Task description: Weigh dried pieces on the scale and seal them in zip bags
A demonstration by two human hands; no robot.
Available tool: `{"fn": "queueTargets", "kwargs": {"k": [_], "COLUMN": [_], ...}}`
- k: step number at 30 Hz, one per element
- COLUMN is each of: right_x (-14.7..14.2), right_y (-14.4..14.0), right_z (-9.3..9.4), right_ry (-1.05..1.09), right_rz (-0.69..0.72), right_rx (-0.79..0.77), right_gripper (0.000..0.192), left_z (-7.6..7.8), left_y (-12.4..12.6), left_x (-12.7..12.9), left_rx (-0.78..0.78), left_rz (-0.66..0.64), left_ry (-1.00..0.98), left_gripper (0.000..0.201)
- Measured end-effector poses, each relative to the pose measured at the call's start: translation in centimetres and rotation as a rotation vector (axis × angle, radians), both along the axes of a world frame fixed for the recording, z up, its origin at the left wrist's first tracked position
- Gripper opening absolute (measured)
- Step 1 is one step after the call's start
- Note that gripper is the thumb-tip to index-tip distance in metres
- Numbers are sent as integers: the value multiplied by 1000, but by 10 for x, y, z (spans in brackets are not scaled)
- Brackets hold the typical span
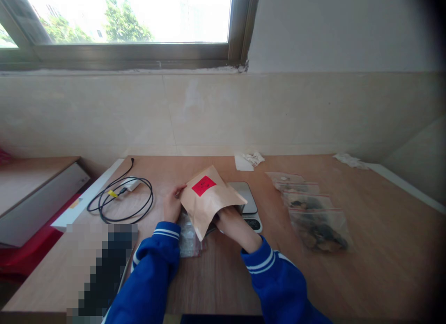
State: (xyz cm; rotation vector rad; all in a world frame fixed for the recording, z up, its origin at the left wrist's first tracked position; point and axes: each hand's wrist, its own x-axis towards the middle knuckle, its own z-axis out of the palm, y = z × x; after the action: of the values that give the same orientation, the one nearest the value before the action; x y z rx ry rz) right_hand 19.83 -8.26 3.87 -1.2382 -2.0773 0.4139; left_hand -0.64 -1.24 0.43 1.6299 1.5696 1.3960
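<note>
Near the front edge of the worktop (348, 277), right hand (234, 224) pushed into the open mouth of the brown paper pouch (208, 198), fingers hidden, grip impossible to tell. Left hand (172, 206) pinching the pouch's left edge. Pouch slanting, long axis running near-right to far-left, above a clear bag (188, 238) and scale (248, 204). Farther right, 3 zip bags (315, 210).

The worktop (348, 277) carries one brown paper bag (209, 198) with one red label (203, 185), one scale (249, 205) and one coiled black cable (121, 201). Three clear zip bags of dark pieces lie in a row: (291, 181), (306, 202), (320, 231). One more clear bag (188, 240) lies under the paper one, and two scraps of crumpled paper (254, 157), (350, 160) sit by the wall.
</note>
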Motion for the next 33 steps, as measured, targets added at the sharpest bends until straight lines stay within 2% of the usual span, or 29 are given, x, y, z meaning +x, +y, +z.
{"fn": "queueTargets", "kwargs": {"k": [8, 16, 26, 33], "right_x": [5, 12, -2, -1], "right_y": [-12, -25, -23, -23], "right_z": [13, 30, 23, 19], "right_ry": [3, 75, 80, 88], "right_rz": [56, 247, 98, 105], "right_rx": [-109, -222, -177, -186], "right_gripper": [57, 60, 52, 50], "left_z": [1, -4, -7, -7], "left_y": [0, 3, 6, 5], "left_x": [-3, -4, -7, -7], "left_rx": [7, 40, 43, 37], "left_rz": [-21, -35, -36, -47], "left_ry": [13, 12, 0, -28], "left_gripper": [26, 26, 27, 28]}}
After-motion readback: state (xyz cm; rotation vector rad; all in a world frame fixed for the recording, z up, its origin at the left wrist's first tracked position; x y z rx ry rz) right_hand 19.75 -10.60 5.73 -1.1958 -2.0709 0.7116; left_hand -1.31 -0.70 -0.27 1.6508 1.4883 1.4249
